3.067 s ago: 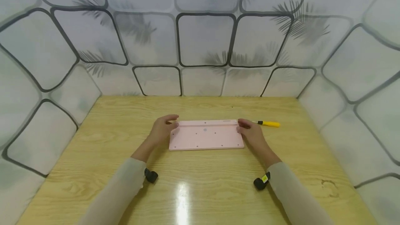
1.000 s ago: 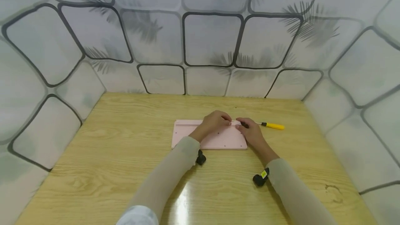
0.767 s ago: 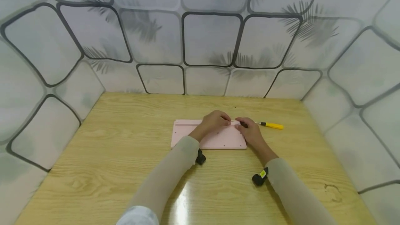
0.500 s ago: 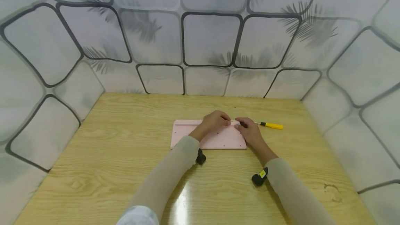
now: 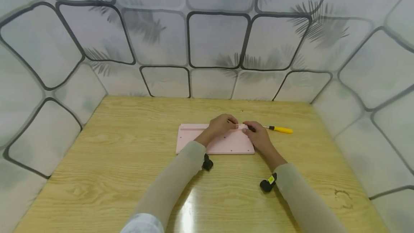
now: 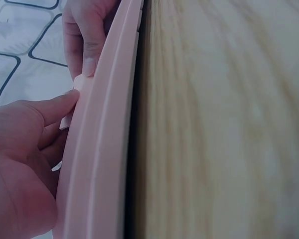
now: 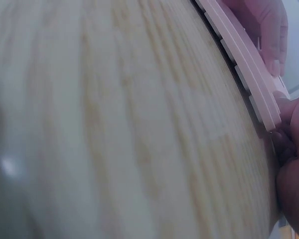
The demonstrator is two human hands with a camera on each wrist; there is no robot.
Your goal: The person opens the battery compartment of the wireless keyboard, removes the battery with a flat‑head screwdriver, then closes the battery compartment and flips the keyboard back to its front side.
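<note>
pink keyboard [image 5: 194, 139] face down, left hand [image 5: 221, 125] and right hand [image 5: 257, 136] on back edge

Head overlooks; wrists skim, perhaps blurred, keyboard [image 5: 194, 141].

A pale pink keyboard [image 5: 194, 139] lies at the centre of a light yellow wood-grain bench [image 5: 113, 161]. The screwdriver [image 5: 280, 129], right of centre, has a yellow handle. The walls [image 5: 210, 39] are pale grey with black rounded outlines and grey palm-leaf shadows.

Light wooden table [image 5: 113, 161], glossy grain, glare patch near front edge. Pink keyboard [image 5: 194, 141] lies face down at centre; yellow-handled screwdriver [image 5: 279, 129] just right of it, both flat on top.
</note>
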